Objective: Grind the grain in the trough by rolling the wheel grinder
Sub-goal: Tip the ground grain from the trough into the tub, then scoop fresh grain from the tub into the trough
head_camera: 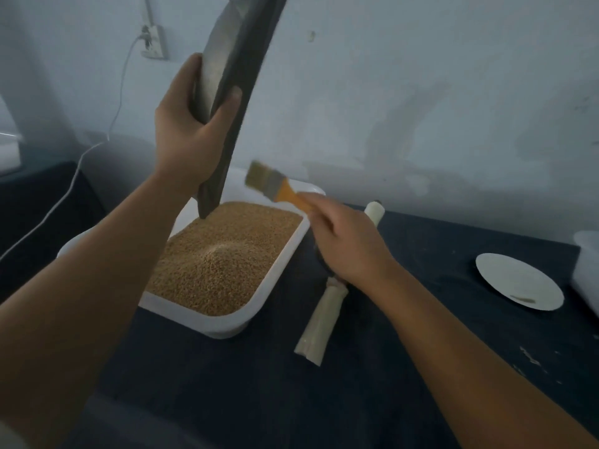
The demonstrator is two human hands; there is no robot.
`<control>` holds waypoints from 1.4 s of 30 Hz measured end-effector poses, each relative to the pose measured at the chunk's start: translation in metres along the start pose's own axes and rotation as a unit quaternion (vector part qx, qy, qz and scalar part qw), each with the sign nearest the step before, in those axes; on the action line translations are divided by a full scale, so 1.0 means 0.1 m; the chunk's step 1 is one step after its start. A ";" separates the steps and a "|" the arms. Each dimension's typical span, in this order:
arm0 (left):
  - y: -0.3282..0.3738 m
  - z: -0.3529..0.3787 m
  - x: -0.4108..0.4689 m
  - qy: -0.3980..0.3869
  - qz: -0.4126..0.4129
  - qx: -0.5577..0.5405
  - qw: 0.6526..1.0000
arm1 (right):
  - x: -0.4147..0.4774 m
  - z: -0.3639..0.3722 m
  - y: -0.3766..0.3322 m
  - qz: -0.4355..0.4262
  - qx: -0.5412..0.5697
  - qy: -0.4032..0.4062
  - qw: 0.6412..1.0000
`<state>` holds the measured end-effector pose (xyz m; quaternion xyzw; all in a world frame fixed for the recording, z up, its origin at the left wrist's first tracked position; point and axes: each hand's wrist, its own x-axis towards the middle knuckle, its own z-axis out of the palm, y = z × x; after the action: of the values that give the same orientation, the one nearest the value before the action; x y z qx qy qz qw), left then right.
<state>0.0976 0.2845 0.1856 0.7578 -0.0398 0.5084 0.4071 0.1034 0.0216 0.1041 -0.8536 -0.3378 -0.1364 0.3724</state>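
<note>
My left hand grips the long dark metal trough, which stands tipped almost upright with its lower end just above the grain. The grain fills a white rectangular tray on the dark table. My right hand holds a paintbrush by its orange handle, bristles pointing up-left, near the trough's lower end. The wheel grinder lies on the table right of the tray; its pale wooden handle shows, and my right hand hides most of its dark wheel.
A white round plate lies at the right of the table, with a white container at the frame's right edge. A wall socket with a white cable is at the back left. A pale wall stands behind.
</note>
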 end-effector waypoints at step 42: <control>1.21 2.16 -2.40 -0.459 -0.363 0.048 0.810 | -1.94 -1.07 1.20 0.378 0.094 0.090 0.917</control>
<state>0.0841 -0.0231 0.0300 0.8807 0.0800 -0.0819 0.4597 0.0447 -0.2077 0.0182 -0.8629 0.0340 -0.0290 0.5034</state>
